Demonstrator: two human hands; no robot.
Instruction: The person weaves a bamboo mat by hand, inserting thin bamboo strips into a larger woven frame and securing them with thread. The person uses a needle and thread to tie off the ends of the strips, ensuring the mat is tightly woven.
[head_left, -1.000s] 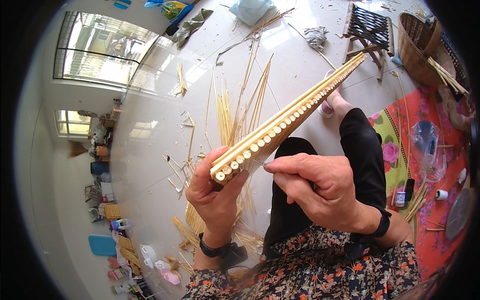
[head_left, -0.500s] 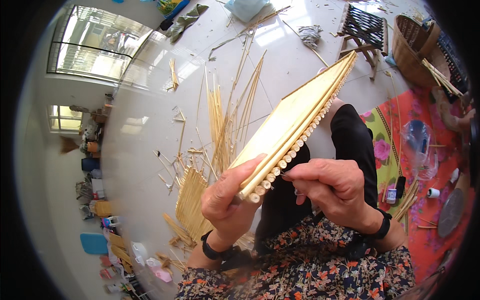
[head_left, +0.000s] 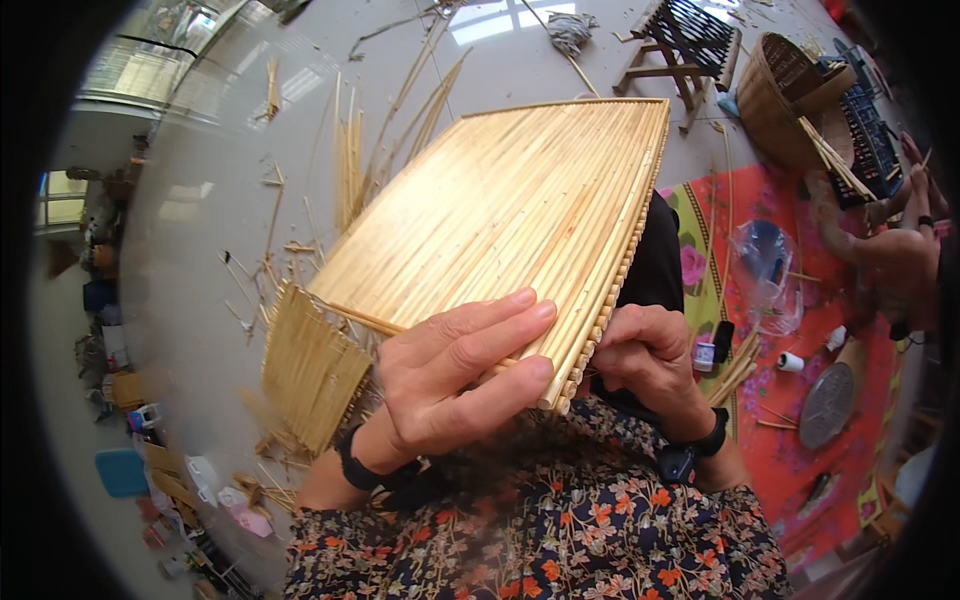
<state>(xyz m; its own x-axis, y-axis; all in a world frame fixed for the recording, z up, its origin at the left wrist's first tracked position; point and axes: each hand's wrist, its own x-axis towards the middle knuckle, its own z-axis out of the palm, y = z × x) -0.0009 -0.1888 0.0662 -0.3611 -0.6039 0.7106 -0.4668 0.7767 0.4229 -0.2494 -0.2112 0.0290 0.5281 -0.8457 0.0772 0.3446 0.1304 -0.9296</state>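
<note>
A flat panel of pale yellow stalks, laid side by side, is tilted above my lap. My left hand grips its near end, fingers spread over the top face. At the right edge, where the round cut ends of the stalks show, my right hand is closed with its fingertips against the underside of that edge. The panel hides part of those fingers, and what they pinch cannot be made out. A second, smaller stalk panel rests on the floor left of my left hand.
Loose stalks lie beyond the panel. A folding stool and a woven basket stand at the far right. On the red floral mat are a white spool and a grey disc. Another person's arm reaches in there.
The panel has turned from nearly edge-on to show its broad top face. My left hand now lies over that face, and my right hand has gone partly behind the edge. The view has shifted rightward.
</note>
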